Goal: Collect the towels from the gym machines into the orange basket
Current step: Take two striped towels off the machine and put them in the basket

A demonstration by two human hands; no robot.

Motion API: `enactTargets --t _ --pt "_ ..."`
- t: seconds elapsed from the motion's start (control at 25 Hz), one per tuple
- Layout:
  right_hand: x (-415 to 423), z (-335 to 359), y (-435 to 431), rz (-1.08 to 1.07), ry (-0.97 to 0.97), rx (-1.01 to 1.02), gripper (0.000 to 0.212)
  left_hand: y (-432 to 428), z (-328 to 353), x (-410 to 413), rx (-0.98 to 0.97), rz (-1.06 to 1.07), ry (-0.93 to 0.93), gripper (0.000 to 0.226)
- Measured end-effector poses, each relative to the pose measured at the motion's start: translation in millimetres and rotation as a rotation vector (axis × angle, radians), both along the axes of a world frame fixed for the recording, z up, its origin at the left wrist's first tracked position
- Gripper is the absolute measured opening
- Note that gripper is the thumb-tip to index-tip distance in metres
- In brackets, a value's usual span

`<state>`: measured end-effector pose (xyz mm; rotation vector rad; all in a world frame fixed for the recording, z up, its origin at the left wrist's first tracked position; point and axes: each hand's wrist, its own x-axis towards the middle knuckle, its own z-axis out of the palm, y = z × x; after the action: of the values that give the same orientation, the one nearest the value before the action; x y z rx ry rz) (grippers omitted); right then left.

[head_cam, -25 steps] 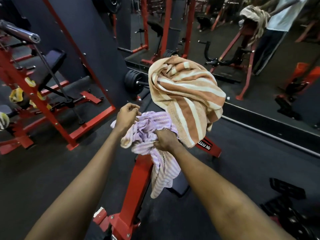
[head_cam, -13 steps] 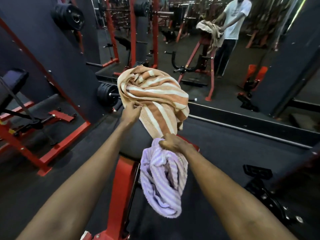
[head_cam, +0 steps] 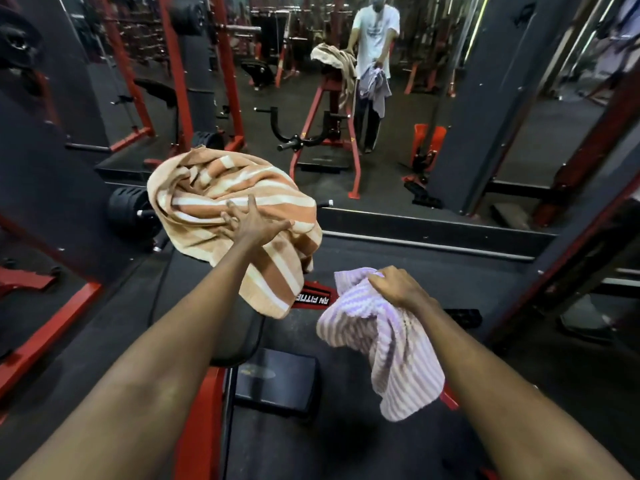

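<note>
Hanging limp below the right hand (head_cam: 394, 287), whose fingers curl round its bunched top, the lilac striped towel (head_cam: 398, 348) looks light and soft. The left hand (head_cam: 258, 228) lies with fingers spread on the orange striped towel (head_cam: 207, 188), which is heaped beneath them over the black pad (head_cam: 239, 341). Gathering a thick fold should lift it whole. No basket is plainly in view.
</note>
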<state>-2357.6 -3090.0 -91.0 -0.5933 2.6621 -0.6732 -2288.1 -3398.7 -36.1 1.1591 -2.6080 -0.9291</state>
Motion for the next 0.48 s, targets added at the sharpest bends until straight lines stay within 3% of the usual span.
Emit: enactTargets --t 0.16,0.28,0.36,0.44,0.48 --pt "-21 -9 -11 -0.071 -0.019 -0.007 0.03 -30 -17 -24 -0.027 0.004 -0.035 0.135" --pt "-26 -16 -19 -0.154 -0.025 -0.055 0.032 -48 -27 -43 -0.204 0.023 -0.114 0.131" --pt "-28 -18 -25 -0.208 -0.029 -0.081 0.032 -48 -25 -56 -0.206 -0.005 -0.014 0.099" --pt "-30 -19 -27 -0.262 -0.054 -0.105 0.032 -30 -19 -67 -0.21 -0.06 0.088 0.051" --pt "-30 -18 -26 -0.288 -0.058 -0.117 0.033 -17 -17 -71 -0.209 -0.09 0.097 0.042"
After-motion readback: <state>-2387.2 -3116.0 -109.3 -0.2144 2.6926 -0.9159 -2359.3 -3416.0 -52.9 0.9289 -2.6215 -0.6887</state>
